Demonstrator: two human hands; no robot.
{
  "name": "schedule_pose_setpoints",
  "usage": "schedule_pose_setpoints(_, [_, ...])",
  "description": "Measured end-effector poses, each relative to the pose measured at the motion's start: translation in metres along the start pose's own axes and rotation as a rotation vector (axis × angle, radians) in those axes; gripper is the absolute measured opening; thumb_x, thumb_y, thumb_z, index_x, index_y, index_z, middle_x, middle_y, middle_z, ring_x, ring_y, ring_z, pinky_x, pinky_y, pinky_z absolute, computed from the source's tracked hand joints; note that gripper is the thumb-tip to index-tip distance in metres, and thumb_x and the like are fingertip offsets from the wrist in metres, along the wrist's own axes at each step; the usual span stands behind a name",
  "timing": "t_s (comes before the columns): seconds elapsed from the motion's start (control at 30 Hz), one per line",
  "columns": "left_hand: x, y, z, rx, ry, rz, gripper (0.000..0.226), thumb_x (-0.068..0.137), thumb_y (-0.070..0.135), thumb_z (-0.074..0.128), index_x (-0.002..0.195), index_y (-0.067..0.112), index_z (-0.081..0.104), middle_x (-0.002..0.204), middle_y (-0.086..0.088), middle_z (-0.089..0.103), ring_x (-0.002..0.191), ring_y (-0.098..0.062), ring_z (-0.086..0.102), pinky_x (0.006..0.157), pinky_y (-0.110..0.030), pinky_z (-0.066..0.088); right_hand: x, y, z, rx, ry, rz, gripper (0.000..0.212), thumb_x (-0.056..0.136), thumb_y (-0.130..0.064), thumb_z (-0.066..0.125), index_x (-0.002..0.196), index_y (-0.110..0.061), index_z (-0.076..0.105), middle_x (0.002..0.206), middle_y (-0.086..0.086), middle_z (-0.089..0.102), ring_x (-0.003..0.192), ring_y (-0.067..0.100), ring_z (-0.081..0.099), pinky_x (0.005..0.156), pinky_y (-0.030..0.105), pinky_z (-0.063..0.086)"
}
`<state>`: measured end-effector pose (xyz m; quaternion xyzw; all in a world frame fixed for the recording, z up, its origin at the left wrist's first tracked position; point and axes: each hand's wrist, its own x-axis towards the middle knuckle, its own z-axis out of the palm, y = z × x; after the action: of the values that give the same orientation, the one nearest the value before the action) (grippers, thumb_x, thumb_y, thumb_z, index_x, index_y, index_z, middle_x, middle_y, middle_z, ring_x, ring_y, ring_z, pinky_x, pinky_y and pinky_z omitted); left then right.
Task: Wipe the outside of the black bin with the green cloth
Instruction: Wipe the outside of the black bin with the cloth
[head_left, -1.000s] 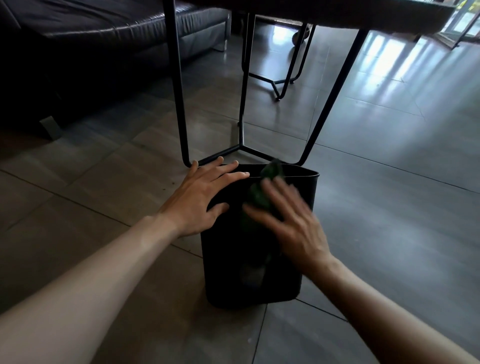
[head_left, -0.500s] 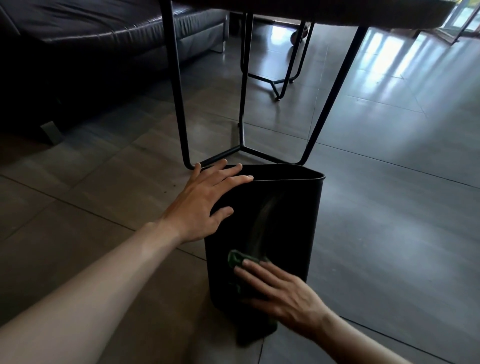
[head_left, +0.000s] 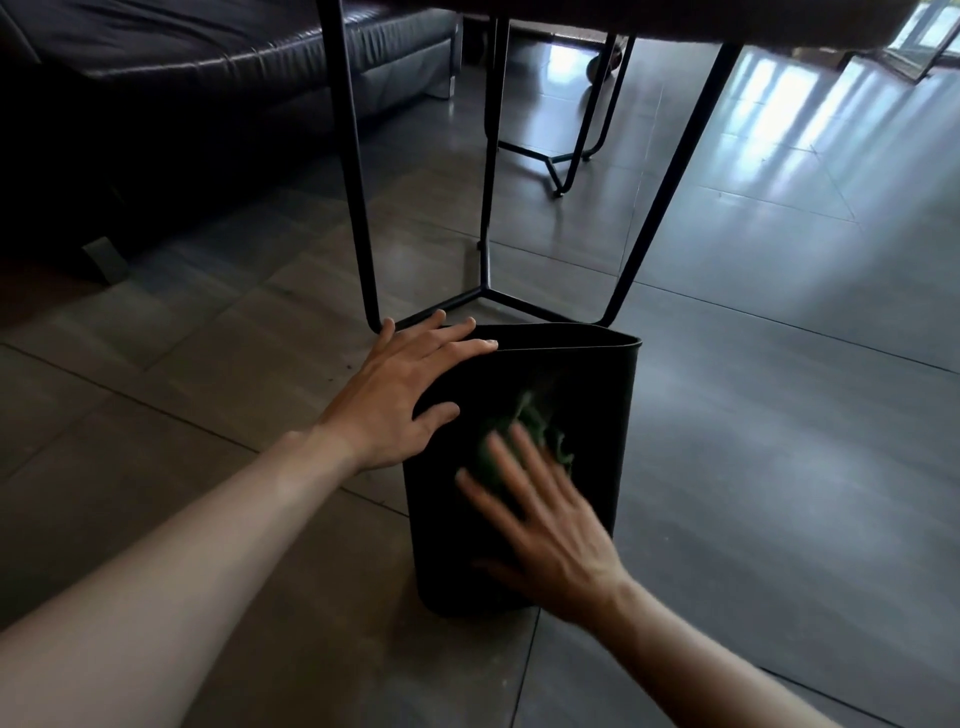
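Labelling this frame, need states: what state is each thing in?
Black bin: upright on the floor, open-topped.
Green cloth: pressed against the bin's near side, blurred.
Left hand: flat on the bin's top left corner.
Right hand: fingers straight, pressing the cloth.

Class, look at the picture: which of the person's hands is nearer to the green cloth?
The right hand. Its straight fingers press the green cloth against the near side of the black bin. The left hand rests flat on the bin's upper left corner, apart from the cloth.
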<state>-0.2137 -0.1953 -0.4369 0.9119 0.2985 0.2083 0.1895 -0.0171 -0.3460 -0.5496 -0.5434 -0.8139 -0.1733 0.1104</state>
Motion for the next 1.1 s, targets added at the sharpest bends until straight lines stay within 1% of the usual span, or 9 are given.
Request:
schedule_pose_setpoints(0.17, [-0.001, -0.001, 0.0, 0.007, 0.004, 0.011, 0.075, 0.091, 0.02, 0.07, 0.15, 0.049, 0.034, 0.162, 0.02, 0.029, 0.156, -0.008, 0.009, 0.127, -0.055, 0.0, -0.048, -0.005, 0.018, -0.124, -0.169, -0.369, 0.086, 0.088, -0.019, 0.064, 0.165, -0.028, 0.025, 0.174, 0.012, 0.018, 0.161, 0.038, 0.014, 0.126, 0.052, 0.023])
schedule_pose_setpoints(0.27, [-0.002, 0.0, 0.0, -0.001, 0.011, 0.004, 0.075, 0.091, 0.019, 0.07, 0.15, 0.048, 0.035, 0.162, 0.02, 0.03, 0.156, -0.008, 0.01, 0.127, -0.055, 0.0, -0.031, 0.025, -0.002, -0.061, -0.098, -0.422, 0.042, 0.106, -0.017, 0.054, 0.147, -0.028, 0.054, 0.17, 0.011, 0.032, 0.159, 0.035, 0.022, 0.12, 0.047, 0.043])
schedule_pose_setpoints(0.37, [-0.001, 0.0, 0.002, 0.0, 0.013, 0.006, 0.075, 0.091, 0.019, 0.07, 0.15, 0.048, 0.035, 0.162, 0.02, 0.03, 0.156, -0.008, 0.01, 0.127, -0.054, -0.001, 0.006, 0.061, -0.034, 0.043, 0.112, -0.172, 0.035, 0.111, -0.018, 0.045, 0.141, -0.025, 0.063, 0.167, 0.013, 0.037, 0.158, 0.036, 0.028, 0.115, 0.051, 0.048])
schedule_pose_setpoints(0.53, [-0.001, -0.002, 0.0, 0.0, 0.013, -0.007, 0.076, 0.09, 0.018, 0.071, 0.15, 0.049, 0.035, 0.162, 0.019, 0.031, 0.156, -0.008, 0.01, 0.126, -0.053, -0.002, 0.05, 0.058, -0.044, 0.151, 0.303, 0.302, 0.053, 0.104, -0.022, 0.05, 0.157, -0.02, 0.046, 0.172, 0.014, 0.025, 0.162, 0.036, 0.012, 0.122, 0.061, 0.036])
schedule_pose_setpoints(0.67, [0.0, -0.001, 0.0, 0.004, 0.012, -0.014, 0.075, 0.091, 0.02, 0.071, 0.149, 0.049, 0.035, 0.162, 0.019, 0.03, 0.156, -0.009, 0.011, 0.126, -0.054, -0.001, -0.006, 0.007, -0.001, 0.097, 0.003, -0.102, 0.08, 0.086, -0.031, 0.063, 0.161, -0.026, 0.036, 0.175, 0.013, 0.013, 0.162, 0.038, 0.007, 0.131, 0.053, 0.017])
schedule_pose_setpoints(0.77, [-0.001, 0.0, 0.001, 0.003, 0.016, -0.003, 0.076, 0.09, 0.02, 0.071, 0.149, 0.051, 0.034, 0.161, 0.021, 0.03, 0.156, -0.008, 0.011, 0.127, -0.053, -0.002, -0.055, -0.005, 0.017, -0.028, -0.195, -0.372, 0.073, 0.097, -0.039, 0.064, 0.162, -0.034, 0.031, 0.176, 0.006, 0.012, 0.162, 0.033, 0.011, 0.125, 0.051, 0.033])
schedule_pose_setpoints(0.87, [-0.004, 0.0, 0.001, 0.003, 0.018, -0.006, 0.076, 0.09, 0.019, 0.071, 0.149, 0.051, 0.034, 0.161, 0.022, 0.031, 0.156, -0.007, 0.011, 0.127, -0.052, -0.002, -0.049, 0.018, 0.009, -0.045, -0.15, -0.455, 0.047, 0.1, -0.026, 0.062, 0.146, -0.035, 0.055, 0.173, 0.004, 0.025, 0.159, 0.031, 0.024, 0.123, 0.049, 0.037])
schedule_pose_setpoints(0.97, [-0.004, 0.001, 0.002, -0.003, 0.029, -0.016, 0.075, 0.09, 0.019, 0.071, 0.149, 0.05, 0.036, 0.161, 0.022, 0.031, 0.156, -0.007, 0.011, 0.126, -0.052, -0.003, -0.018, 0.055, -0.017, 0.024, 0.017, -0.291, 0.029, 0.104, -0.018, 0.06, 0.13, -0.025, 0.07, 0.167, 0.014, 0.036, 0.156, 0.038, 0.031, 0.12, 0.053, 0.04])
schedule_pose_setpoints(1.1, [-0.003, 0.0, 0.003, -0.01, 0.027, -0.021, 0.075, 0.09, 0.019, 0.071, 0.149, 0.05, 0.036, 0.161, 0.022, 0.031, 0.155, -0.006, 0.011, 0.125, -0.05, -0.004, 0.022, 0.078, -0.045, 0.102, 0.248, 0.167, 0.042, 0.101, -0.014, 0.061, 0.144, -0.018, 0.063, 0.167, 0.016, 0.036, 0.158, 0.038, 0.026, 0.12, 0.055, 0.04])
